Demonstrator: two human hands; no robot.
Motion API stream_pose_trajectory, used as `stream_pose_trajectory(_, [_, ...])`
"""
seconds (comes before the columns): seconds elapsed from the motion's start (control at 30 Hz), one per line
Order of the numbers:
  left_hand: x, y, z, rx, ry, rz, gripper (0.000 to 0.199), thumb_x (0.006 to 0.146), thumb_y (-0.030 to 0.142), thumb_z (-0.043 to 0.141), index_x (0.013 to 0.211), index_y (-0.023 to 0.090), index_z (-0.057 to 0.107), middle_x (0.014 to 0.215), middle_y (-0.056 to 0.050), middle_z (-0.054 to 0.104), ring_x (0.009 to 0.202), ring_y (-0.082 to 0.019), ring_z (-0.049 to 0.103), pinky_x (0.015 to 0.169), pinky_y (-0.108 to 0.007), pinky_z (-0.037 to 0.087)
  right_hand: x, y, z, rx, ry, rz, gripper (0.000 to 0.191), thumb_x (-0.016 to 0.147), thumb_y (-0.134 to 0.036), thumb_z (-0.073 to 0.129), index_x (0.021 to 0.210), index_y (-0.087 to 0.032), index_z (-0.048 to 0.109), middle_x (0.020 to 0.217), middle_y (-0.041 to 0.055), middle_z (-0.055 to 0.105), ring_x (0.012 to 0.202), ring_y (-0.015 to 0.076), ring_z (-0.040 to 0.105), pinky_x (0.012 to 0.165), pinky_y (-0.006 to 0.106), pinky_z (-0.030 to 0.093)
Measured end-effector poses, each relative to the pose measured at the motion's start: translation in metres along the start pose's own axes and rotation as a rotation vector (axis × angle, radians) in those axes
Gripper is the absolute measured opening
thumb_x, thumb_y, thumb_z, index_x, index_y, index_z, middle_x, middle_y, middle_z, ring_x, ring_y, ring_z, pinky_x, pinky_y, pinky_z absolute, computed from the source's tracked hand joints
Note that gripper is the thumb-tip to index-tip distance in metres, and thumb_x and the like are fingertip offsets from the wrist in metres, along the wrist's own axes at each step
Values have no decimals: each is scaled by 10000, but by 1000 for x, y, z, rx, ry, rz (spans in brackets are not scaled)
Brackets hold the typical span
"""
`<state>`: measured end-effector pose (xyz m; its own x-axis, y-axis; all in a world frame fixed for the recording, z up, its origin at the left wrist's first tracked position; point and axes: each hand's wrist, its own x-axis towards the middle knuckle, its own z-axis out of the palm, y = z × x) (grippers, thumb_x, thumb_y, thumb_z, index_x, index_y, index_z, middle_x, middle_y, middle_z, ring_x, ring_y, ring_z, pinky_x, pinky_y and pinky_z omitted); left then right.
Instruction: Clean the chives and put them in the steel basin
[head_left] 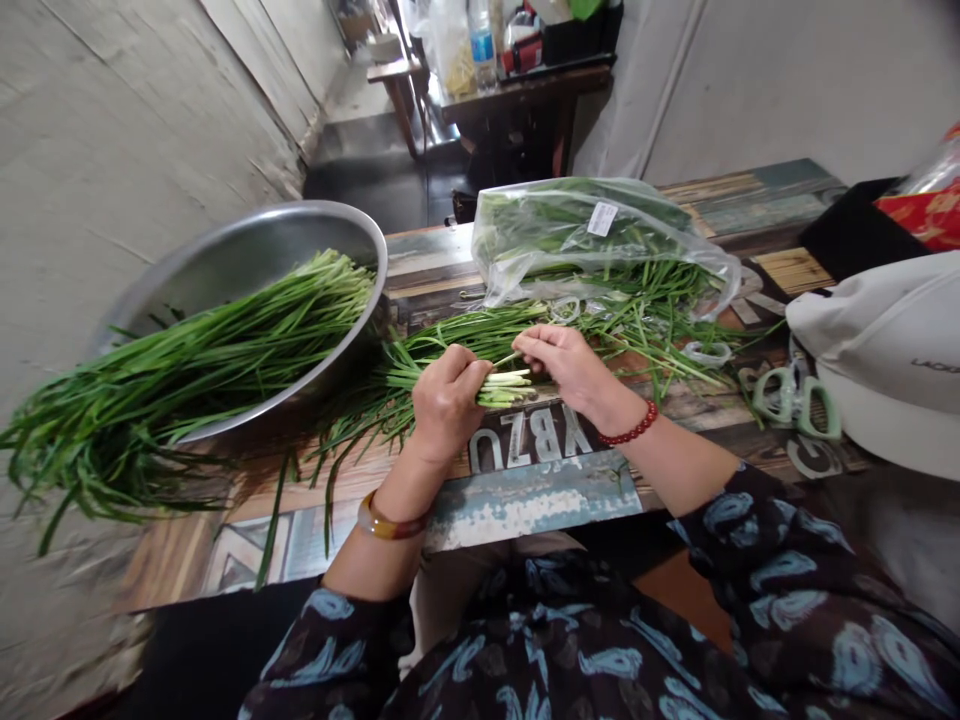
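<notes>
The left hand's grip [448, 400] is closed firmly around a bunch of long, flat green chives with pale stalk ends [506, 388], and the bunch lies just above the painted wooden bench [551, 500]. The right hand's grip [570, 370] is half open, its fingers [529, 345] lying across the stalks beside the left hand; I cannot tell whether it is pinching them. The near bench edge runs just below both wrists, with the printed letters between it and the hands. To the left, a wide stainless-steel basin [315, 220] sits at the bench's corner, its rim near the bunch and a thick pile of chives [225, 345] reaching past its side and over the bench end. Beyond the hands lies a clear plastic bag of greens [585, 230], with loose chives [645, 325] spilling across the bench. Pale-green scissors [795, 400] lie to the right, beside a white fabric bag [885, 340] overhanging the bench's right side.
</notes>
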<state>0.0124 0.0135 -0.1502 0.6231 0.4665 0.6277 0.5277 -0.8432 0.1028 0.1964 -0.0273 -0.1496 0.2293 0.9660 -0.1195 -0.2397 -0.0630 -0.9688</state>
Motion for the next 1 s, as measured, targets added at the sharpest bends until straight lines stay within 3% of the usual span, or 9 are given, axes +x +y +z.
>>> stream_pose_trajectory(0.13, [0,-1,0,-26,11,-48,126,873,163,567,883,204,686,821,-57,593,720,-166,521,615,-290,364,4,-5,-9,-26,42,-39,331,704,-489,750,744,-177,643,685,-14,601,590,85,462,535,231,371])
stream_pose_trajectory(0.27, [3,-3,1,-199,31,-188,78,856,163,605,803,200,648,802,-32,562,727,-148,526,620,-269,382,7,-10,-18,-81,82,-163,411,742,-595,711,758,-200,596,697,-17,565,610,94,461,556,238,386])
stream_pose_trajectory(0.4, [8,-6,3,-345,45,-310,247,855,196,639,637,189,523,711,0,489,697,-138,493,622,-265,380,5,-21,-30,-126,111,-253,460,792,-665,646,740,-218,551,662,-25,518,576,99,436,545,251,368])
stream_pose_trajectory(0.47, [8,-8,4,-384,33,-339,315,858,204,639,591,188,472,688,6,468,699,-139,483,634,-269,382,0,-29,-36,-233,48,-307,481,838,-675,589,696,-216,555,629,-21,507,572,108,437,558,264,368])
stream_pose_trajectory(0.6, [8,-11,5,-432,-14,-381,336,860,210,633,572,187,461,688,6,461,705,-140,483,644,-272,391,-7,-36,-40,-599,-250,-407,483,891,-585,572,603,-199,609,636,9,579,631,136,517,652,298,411])
stream_pose_trajectory(0.77, [7,-10,3,-465,-75,-393,334,864,213,629,570,185,473,691,4,466,694,-138,485,643,-274,388,-3,-24,-32,-754,-16,-545,148,809,-323,701,888,-198,690,841,28,678,706,153,580,697,307,451])
stream_pose_trajectory(0.87, [7,-10,3,-467,-114,-382,334,852,215,644,565,186,476,693,3,477,693,-140,483,639,-279,379,-1,-16,-26,-812,-61,-659,152,832,-270,674,974,-214,684,908,40,694,780,180,610,751,329,469])
stream_pose_trajectory(0.93, [7,-10,4,-475,-141,-376,342,849,220,649,559,186,471,686,4,470,684,-140,474,631,-281,371,-1,-12,-24,-893,-108,-728,71,871,-264,637,892,-216,685,894,52,702,836,207,619,810,360,460])
stream_pose_trajectory(1.0, [7,-11,5,-487,-148,-376,351,851,221,649,554,186,465,676,7,462,679,-140,468,626,-281,367,0,-8,-22,-942,-119,-760,117,900,-269,605,827,-213,678,871,62,706,858,223,619,840,379,445])
